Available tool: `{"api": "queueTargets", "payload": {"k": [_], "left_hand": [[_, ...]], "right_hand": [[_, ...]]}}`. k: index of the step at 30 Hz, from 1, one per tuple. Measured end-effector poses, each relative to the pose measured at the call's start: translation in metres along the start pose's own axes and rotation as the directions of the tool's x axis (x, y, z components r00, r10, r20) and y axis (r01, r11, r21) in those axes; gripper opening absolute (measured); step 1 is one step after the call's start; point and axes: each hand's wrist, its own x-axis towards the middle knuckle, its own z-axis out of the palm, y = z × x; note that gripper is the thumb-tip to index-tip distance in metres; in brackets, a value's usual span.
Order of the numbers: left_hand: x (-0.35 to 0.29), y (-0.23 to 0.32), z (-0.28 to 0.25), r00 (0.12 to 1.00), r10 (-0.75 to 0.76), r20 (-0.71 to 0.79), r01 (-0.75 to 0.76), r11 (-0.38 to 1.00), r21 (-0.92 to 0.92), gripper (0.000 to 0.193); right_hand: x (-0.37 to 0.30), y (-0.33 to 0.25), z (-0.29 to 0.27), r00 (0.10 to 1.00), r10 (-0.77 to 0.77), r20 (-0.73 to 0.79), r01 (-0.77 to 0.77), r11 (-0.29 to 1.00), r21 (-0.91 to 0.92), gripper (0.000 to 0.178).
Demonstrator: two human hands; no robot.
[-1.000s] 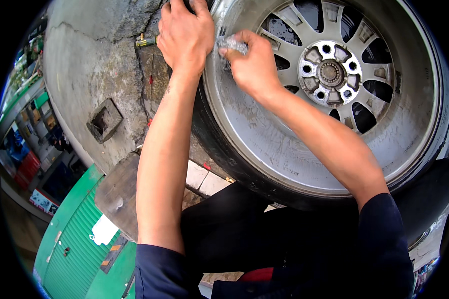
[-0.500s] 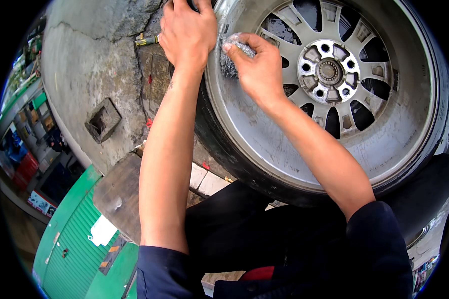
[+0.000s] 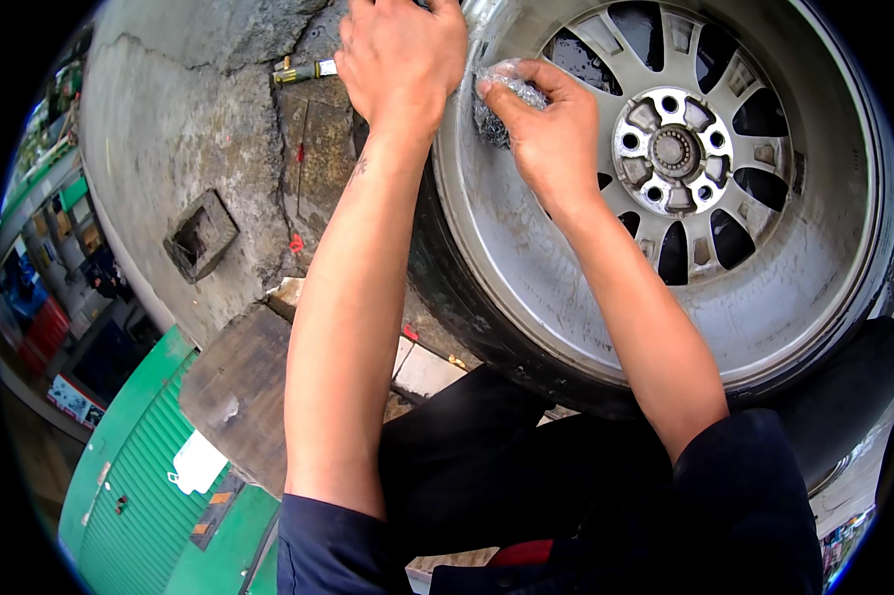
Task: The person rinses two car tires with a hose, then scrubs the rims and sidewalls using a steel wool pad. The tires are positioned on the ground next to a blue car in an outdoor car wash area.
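Pinching a crumpled, silvery-grey wad of shiny, mesh-like material (image 3: 490, 119) between bent thumb and fingers, the bare right hand (image 3: 556, 134) is closed down on it over the hollow side of a grey metal wheel rim (image 3: 566, 288). The wad appears to touch the rim's inner wall at the upper left, just inside the raised lip. The bare left hand (image 3: 404, 61) lies back-upward at the outer edge of the wheel, left of the wad; its fingertips run out of view at the top, so whether it grips anything cannot be told.

A black rubber tyre (image 3: 491, 325) surrounds the rim, and a round metal hub with five bolt holes (image 3: 673, 149) sits amid the spokes, right of the right hand. Just beside the left hand, on the cracked grey concrete ground (image 3: 174, 139), lies a slim yellow-green stick with a whitish section (image 3: 304, 71). Lower down are a hollow, square-sided grey block (image 3: 200, 236), a scuffed brown wooden board (image 3: 243, 392) near the left forearm, and a green ribbed panel (image 3: 134, 506) with a white card-like piece (image 3: 200, 462) on it. Dark navy sleeves (image 3: 333, 540) cover the upper arms.
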Motion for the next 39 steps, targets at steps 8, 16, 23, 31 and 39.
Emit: {"api": "queueTargets", "payload": {"k": [8, 16, 23, 31, 39], "left_hand": [[0.0, 0.002, -0.006, 0.999, -0.042, 0.018, 0.042, 0.999, 0.0, 0.055], [0.0, 0.002, -0.004, 0.999, -0.037, 0.035, 0.037, 0.999, -0.002, 0.056], [-0.001, 0.0, -0.003, 0.999, -0.043, 0.019, 0.042, 0.999, 0.012, 0.056], [-0.001, 0.007, -0.009, 0.996, -0.076, 0.051, 0.076, 0.997, 0.0, 0.056], [0.001, 0.005, -0.006, 0.996, -0.073, 0.045, 0.073, 0.997, -0.001, 0.057]], "right_hand": [[0.014, -0.018, 0.006, 0.992, -0.078, -0.098, 0.071, 0.995, -0.069, 0.039], [0.015, -0.018, 0.011, 0.99, -0.091, -0.11, 0.089, 0.996, -0.023, 0.033], [0.019, -0.019, 0.002, 0.996, -0.077, 0.039, 0.08, 0.995, -0.063, 0.036], [0.048, -0.018, 0.008, 0.982, -0.141, -0.126, 0.158, 0.978, 0.133, 0.033], [0.042, -0.033, -0.001, 1.0, 0.01, -0.009, -0.009, 0.999, 0.05, 0.038]]}}
